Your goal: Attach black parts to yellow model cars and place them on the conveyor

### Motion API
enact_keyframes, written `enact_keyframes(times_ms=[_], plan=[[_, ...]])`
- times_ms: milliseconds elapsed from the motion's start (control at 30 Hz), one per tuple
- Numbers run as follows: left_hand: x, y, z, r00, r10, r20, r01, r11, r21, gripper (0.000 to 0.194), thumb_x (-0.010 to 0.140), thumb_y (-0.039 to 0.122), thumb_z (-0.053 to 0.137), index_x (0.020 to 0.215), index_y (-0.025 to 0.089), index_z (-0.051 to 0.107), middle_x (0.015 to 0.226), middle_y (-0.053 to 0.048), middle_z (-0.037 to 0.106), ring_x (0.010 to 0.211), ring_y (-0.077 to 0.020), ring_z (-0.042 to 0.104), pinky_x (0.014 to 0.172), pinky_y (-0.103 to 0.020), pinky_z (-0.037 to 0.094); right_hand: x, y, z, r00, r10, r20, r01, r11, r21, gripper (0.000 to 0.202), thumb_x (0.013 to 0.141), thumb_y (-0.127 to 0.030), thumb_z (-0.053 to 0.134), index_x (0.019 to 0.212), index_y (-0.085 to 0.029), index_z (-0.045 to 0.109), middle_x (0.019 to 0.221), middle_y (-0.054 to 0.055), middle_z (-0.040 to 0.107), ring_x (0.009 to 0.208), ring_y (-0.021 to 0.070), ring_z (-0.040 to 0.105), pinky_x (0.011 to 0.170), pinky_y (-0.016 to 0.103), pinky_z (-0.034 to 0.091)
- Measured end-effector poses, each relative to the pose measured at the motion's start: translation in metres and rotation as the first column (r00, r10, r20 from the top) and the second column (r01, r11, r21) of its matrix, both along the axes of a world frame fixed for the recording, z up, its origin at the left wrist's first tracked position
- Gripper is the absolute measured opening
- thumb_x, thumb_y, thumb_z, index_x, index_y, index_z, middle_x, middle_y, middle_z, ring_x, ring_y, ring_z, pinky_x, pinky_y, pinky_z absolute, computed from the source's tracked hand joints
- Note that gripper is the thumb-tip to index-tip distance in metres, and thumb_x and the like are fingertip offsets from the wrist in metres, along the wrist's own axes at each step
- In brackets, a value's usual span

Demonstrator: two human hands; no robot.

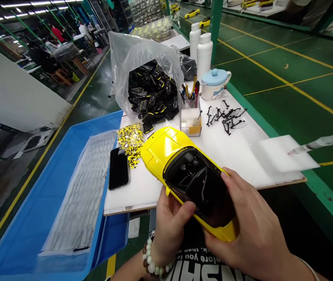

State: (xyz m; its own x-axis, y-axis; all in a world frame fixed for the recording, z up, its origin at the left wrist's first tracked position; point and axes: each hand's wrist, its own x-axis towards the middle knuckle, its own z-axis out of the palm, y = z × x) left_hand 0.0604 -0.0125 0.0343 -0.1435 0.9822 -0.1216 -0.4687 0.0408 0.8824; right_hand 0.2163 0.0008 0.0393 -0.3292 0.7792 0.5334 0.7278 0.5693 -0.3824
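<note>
From the head camera, both hands are closed around a yellow model car, held just above the near edge of the white bench. The left hand grips the car's side from below, thumb pressed against the dark cabin. The right hand wraps the car's near end, fingers curled over the black roof area. Beyond the car, a black phone lies flat beside a scatter of small yellow parts. Behind these stands a clear plastic bag full of black pieces. A small clear box sits near loose black parts, with a lidded mug further back. A blue crate lies left of the bench.
</note>
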Motion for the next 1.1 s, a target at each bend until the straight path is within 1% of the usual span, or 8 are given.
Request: enact_keyframes(times_ms=[167,367,433,500,633,767,933,1100], plan=[[0.002,-0.001,-0.007,0.997,0.070,-0.044,-0.066,0.993,0.093,0.041,0.080,0.031,0.074,0.118,0.025,0.058,0.116,-0.005,0.068,0.107,-0.0204,0.065,0.094,-0.031,0.054,-0.003,0.002,0.006,1.000,0.005,0.000,-0.005,0.999,0.034,0.089,0.068,-0.030,0.069,0.142,0.002,0.033,0.136,0.028,0.047,0.124,0.0380,0.049,0.097,0.051,0.049],[-0.006,-0.007,-0.009,0.994,-0.011,-0.108,0.016,0.999,0.040,0.071,0.062,0.018,0.087,0.123,0.027,0.053,0.121,-0.006,0.065,0.115,-0.0248,0.062,0.094,-0.031,0.054,-0.003,0.005,0.004,0.999,0.022,-0.042,-0.021,0.999,0.041,0.091,0.066,-0.030,0.070,0.142,0.002,0.032,0.137,0.027,0.048,0.126,0.0367,0.048,0.100,0.050,0.046],[-0.009,-0.006,-0.009,0.996,-0.043,-0.083,0.049,0.997,0.064,0.068,0.063,0.023,0.086,0.123,0.026,0.053,0.125,-0.007,0.064,0.118,-0.0273,0.060,0.097,-0.035,0.053,-0.003,0.005,0.002,0.999,0.024,-0.042,-0.022,0.999,0.044,0.091,0.066,-0.029,0.070,0.142,0.002,0.032,0.137,0.027,0.048,0.126,0.0364,0.048,0.100,0.049,0.046],[-0.011,-0.001,-0.007,0.998,-0.045,-0.042,0.048,0.995,0.087,0.057,0.070,0.032,0.081,0.121,0.024,0.056,0.126,-0.008,0.064,0.119,-0.0288,0.059,0.101,-0.039,0.050,-0.003,0.005,0.002,0.999,0.021,-0.043,-0.019,0.999,0.042,0.091,0.066,-0.029,0.071,0.142,0.002,0.033,0.136,0.027,0.048,0.126,0.0361,0.049,0.101,0.049,0.046],[-0.008,0.007,-0.003,0.997,0.078,0.012,-0.079,0.995,0.056,0.038,0.083,0.039,0.066,0.116,0.023,0.062,0.118,-0.006,0.068,0.118,-0.0280,0.060,0.104,-0.041,0.047,-0.004,0.003,0.001,0.999,0.023,-0.040,-0.021,0.999,0.038,0.091,0.065,-0.028,0.072,0.142,0.003,0.033,0.135,0.027,0.049,0.126,0.0361,0.049,0.101,0.048,0.046],[-0.005,0.007,-0.005,0.987,0.162,0.019,-0.163,0.984,0.070,0.039,0.082,0.036,0.069,0.118,0.024,0.064,0.114,-0.003,0.071,0.114,-0.0236,0.063,0.103,-0.034,0.048,-0.005,0.002,0.002,0.999,0.037,-0.036,-0.036,0.999,0.032,0.092,0.065,-0.029,0.072,0.142,0.003,0.033,0.136,0.027,0.048,0.126,0.0368,0.049,0.100,0.049,0.047],[-0.010,0.005,-0.006,0.988,0.152,0.001,-0.152,0.986,0.069,0.042,0.081,0.034,0.071,0.120,0.025,0.062,0.114,-0.003,0.072,0.108,-0.0219,0.066,0.093,-0.030,0.054,-0.006,0.000,0.003,0.998,0.043,-0.041,-0.043,0.999,-0.011,0.092,0.065,-0.028,0.071,0.143,0.002,0.031,0.136,0.027,0.047,0.126,0.0379,0.048,0.099,0.052,0.048],[-0.015,0.008,-0.005,0.993,0.114,-0.019,-0.112,0.991,0.079,0.041,0.082,0.033,0.070,0.120,0.022,0.062,0.115,-0.004,0.070,0.114,-0.0222,0.063,0.094,-0.027,0.052,-0.008,0.000,0.002,0.997,0.033,-0.064,-0.035,0.999,-0.028,0.090,0.065,-0.028,0.070,0.141,0.002,0.033,0.136,0.027,0.048,0.127,0.0357,0.048,0.102,0.049,0.047]])
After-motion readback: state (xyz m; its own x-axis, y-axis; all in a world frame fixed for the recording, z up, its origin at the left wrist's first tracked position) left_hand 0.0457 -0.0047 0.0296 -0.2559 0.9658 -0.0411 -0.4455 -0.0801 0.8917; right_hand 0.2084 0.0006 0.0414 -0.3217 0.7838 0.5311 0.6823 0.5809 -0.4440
